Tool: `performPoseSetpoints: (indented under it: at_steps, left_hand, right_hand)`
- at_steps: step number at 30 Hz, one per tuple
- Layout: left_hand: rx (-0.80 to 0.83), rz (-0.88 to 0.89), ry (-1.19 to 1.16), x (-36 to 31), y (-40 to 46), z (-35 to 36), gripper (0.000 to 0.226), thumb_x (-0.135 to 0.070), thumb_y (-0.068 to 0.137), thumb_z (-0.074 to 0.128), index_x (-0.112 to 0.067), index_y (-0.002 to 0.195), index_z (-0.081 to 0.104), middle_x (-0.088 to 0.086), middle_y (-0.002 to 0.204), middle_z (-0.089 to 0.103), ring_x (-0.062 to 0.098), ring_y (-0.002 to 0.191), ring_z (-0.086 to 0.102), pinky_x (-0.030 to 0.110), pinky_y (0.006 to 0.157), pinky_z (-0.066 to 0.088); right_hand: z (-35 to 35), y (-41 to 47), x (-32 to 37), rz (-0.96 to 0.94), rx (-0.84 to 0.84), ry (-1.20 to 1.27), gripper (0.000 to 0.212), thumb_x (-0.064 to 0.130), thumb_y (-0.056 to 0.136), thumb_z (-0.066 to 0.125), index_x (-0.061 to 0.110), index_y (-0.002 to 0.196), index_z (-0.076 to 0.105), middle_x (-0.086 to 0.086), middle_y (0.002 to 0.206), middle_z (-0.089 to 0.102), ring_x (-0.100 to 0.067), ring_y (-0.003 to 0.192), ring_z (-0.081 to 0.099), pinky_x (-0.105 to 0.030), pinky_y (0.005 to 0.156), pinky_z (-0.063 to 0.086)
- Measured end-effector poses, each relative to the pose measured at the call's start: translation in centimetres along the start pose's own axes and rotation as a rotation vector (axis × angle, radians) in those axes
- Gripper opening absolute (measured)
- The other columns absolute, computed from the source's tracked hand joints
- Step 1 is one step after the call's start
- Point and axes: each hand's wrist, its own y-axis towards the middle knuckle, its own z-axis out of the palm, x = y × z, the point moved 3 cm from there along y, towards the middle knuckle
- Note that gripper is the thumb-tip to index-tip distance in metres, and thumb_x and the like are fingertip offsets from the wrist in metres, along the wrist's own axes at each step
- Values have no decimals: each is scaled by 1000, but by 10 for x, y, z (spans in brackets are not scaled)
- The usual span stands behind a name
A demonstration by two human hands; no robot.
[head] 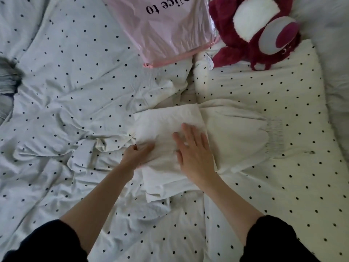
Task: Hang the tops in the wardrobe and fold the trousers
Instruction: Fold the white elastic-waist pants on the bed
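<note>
White trousers [236, 133] are laid flat on the polka-dot bed [75, 91], legs doubled over towards the elastic waistband. The fold is pinned by the right hand [194, 154], fingers flat, while the lower edge is pinched by the left hand [137, 154], probably to square it.

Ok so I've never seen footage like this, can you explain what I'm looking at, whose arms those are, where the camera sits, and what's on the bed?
There is one picture, taken by a camera worn on a person's head, looking down at their own arms. No machine is involved. They lean over a bed with a dotted duvet. In the middle lie white trousers, partly folded. The right hand rests flat and open on the folded part, while the left hand grips its edge. Further back lie a pink plastic bag with printed lettering and a dark red plush toy.
</note>
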Motion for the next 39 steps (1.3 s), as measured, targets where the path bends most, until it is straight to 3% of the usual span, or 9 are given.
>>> performPoseSetpoints:
  at_steps: [4, 10, 14, 16, 19, 26, 32, 36, 39]
  left_hand:
    - [174, -60, -3, -5, -7, -4, 14, -25, 80, 71, -17, 89, 64, -2, 87, 68, 14, 81, 61, 28, 70, 47]
    - [-68, 95, -34, -34, -46, -19, 27, -8, 81, 68, -2, 107, 61, 9, 88, 64, 24, 77, 60, 29, 61, 49]
    - [-297, 241, 370, -64, -74, -77, 58, -30, 69, 67, -1, 118, 54, 20, 112, 61, 37, 104, 57, 46, 86, 49]
    - [-423, 291, 684, -77, -89, -104, 40, -26, 80, 61, -3, 109, 46, 22, 111, 59, 40, 103, 54, 43, 80, 44]
    - [-516, 345, 949, -91, -103, -113, 27, -18, 86, 51, -11, 100, 29, 27, 100, 56, 42, 90, 51, 40, 70, 34]
    - [-57, 527, 844, -78, -120, 6, 43, -36, 89, 54, -16, 117, 30, 15, 112, 55, 37, 99, 56, 40, 79, 43]
    - [477, 734, 1177, -21, -108, 67, 66, 10, 84, 34, -24, 141, 38, -6, 149, 35, 11, 142, 19, 39, 118, 8]
    - [211, 1223, 1341, -19, -100, 17, 76, 25, 54, 50, -4, 124, 59, 11, 135, 54, 30, 130, 44, 46, 106, 39]
    - [39, 1299, 1668, -26, -76, -24, 95, 20, 49, 52, -8, 139, 42, 12, 144, 41, 37, 131, 39, 54, 101, 39]
  right_hand:
    - [13, 6, -7, 76, 176, 63, 61, 29, 98, 35, 29, 151, 4, -5, 159, -11, -28, 146, -5, -46, 117, -5]
    - [8, 17, 21, 174, 342, 398, 59, 21, 100, 27, 36, 149, -2, 1, 158, -14, -23, 146, -10, -47, 114, -11]
    - [2, 21, 78, 82, 366, 817, 52, 22, 102, 28, 33, 150, 11, 2, 159, -5, -18, 146, 0, -35, 116, -4]
    - [-6, 22, 105, 83, 389, 1069, 48, 20, 102, 30, 27, 149, 23, 2, 159, 4, -13, 146, 6, -16, 110, -4]
    - [-16, 18, 114, 170, 375, 1375, 43, 19, 101, 35, 21, 143, 38, 4, 155, 24, -9, 141, 22, -20, 113, 15]
    - [-37, -29, 19, 684, 88, 1751, 26, 38, 98, 40, 27, 106, 62, 11, 99, 68, -12, 89, 68, -28, 71, 55]
    - [-44, -52, -14, 693, -302, 1115, 34, 20, 99, 39, 11, 129, 53, -8, 134, 52, -22, 125, 47, -43, 106, 38]
    - [-43, -59, 32, 268, -392, 648, 37, 12, 97, 39, 2, 131, 51, -13, 142, 44, -26, 134, 38, -39, 109, 36]
    - [-22, -49, 57, 165, -313, 515, 41, 17, 98, 44, 2, 136, 46, -17, 146, 38, -31, 137, 35, -51, 108, 35]
